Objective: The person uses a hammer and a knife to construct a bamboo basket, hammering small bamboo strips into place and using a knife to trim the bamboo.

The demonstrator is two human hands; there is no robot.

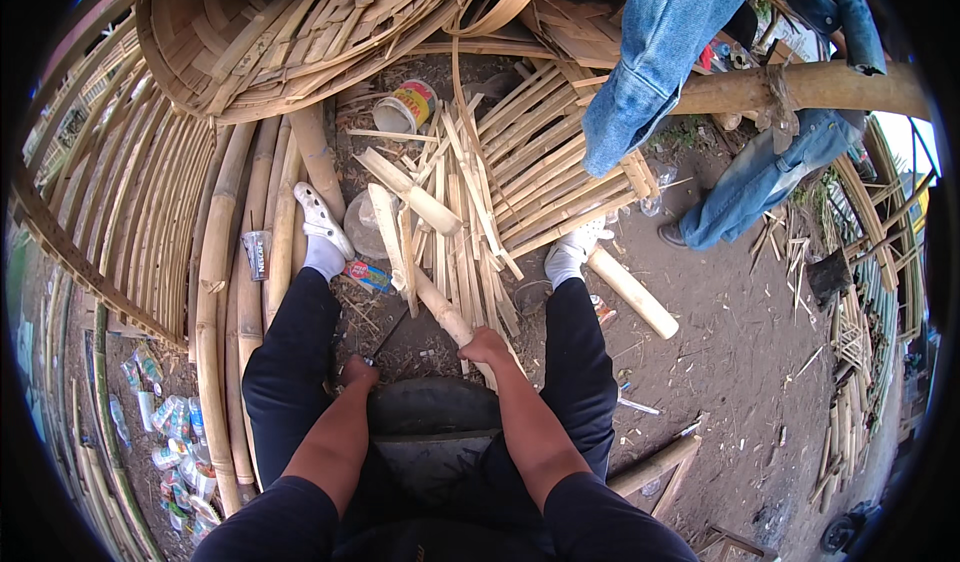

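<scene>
The right hand point(487, 347) is clamped on a bamboo piece point(445, 314) reaching far into the split strips point(470, 212). The left hand point(357, 372), near the tyre point(432, 407), seems closed on a dark blade point(385, 340), though that is hard to make out.

The right hand point(487, 346) grips a bamboo stick point(440, 307) between 2 knees; the left hand point(357, 372) rests by a tyre point(432, 407).
</scene>
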